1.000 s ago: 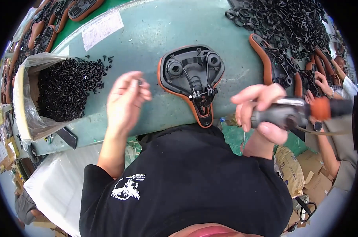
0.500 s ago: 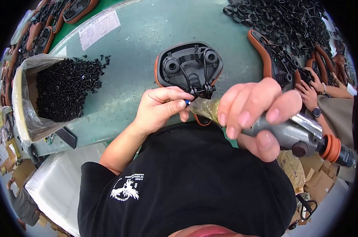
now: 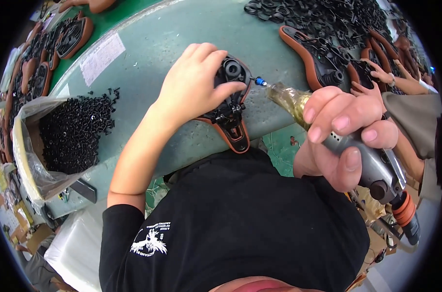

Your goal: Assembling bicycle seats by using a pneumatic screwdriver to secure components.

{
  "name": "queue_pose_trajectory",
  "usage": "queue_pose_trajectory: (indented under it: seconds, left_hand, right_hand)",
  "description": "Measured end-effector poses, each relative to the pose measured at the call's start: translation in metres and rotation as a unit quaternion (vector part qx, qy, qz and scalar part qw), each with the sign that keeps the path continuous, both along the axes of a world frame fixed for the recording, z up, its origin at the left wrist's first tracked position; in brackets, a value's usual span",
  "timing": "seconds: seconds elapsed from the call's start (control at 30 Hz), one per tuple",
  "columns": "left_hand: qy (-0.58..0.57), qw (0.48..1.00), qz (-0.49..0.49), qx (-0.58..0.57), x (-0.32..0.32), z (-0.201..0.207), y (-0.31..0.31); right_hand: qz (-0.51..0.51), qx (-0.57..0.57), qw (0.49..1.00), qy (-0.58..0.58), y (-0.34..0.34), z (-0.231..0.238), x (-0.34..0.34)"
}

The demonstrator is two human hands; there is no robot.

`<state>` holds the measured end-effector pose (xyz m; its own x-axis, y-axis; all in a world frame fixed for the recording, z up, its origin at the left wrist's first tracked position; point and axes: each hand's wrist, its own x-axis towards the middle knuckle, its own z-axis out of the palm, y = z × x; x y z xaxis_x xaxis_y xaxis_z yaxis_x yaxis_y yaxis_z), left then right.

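An upturned bicycle saddle [image 3: 240,140], black underneath with a brown edge, lies on the table in front of me. My left hand [image 3: 189,87] grips its wide end from the left, thumb laid across the underside and fingers over the far edge; the palm hides part of it. In my right hand [image 3: 347,131] is a grey air screwdriver [image 3: 376,163], its nose wrapped in yellowish clear film. The blue bit tip [image 3: 261,81] points left, just off the saddle's right side. A small dark piece, seemingly a screw, sits at its end.
A plastic-lined box [image 3: 23,148] spills black screws [image 3: 75,131] at the left. Black ring-shaped parts [image 3: 299,14] are heaped far right. Another saddle [image 3: 303,58] lies before a co-worker's hands [image 3: 376,73]. A paper sheet [image 3: 102,58] is on the table.
My left hand has left the bit tip and taken hold of the saddle, which now sits turned with its narrow end toward me. The screwdriver has shifted right, away from my left fingers.
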<state>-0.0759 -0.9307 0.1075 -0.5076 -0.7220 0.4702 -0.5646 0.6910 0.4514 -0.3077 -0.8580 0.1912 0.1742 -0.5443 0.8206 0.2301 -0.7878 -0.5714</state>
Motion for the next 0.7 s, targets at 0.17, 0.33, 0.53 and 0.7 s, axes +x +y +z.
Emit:
queue_pose_trajectory:
  seconds: [0.17, 0.33, 0.53, 0.7]
  left_hand:
    - [-0.097, 0.995, -0.031, 0.003, -0.020, -0.010, -0.018]
    - [-0.060, 0.998, -0.016, -0.024, -0.021, -0.017, -0.018]
    - [-0.022, 0.999, -0.016, 0.018, -0.003, 0.006, -0.012]
    - [-0.020, 0.993, -0.003, 0.113, 0.076, -0.012, 0.014]
  right_hand:
    - [-0.028, 0.003, 1.000, 0.009, 0.011, -0.011, -0.022]
    - [-0.008, 0.029, 0.999, 0.011, 0.014, -0.018, -0.035]
    - [0.056, 0.038, 0.998, -0.003, 0.001, -0.017, -0.039]
    - [0.091, 0.053, 0.994, -0.010, -0.006, -0.021, -0.028]
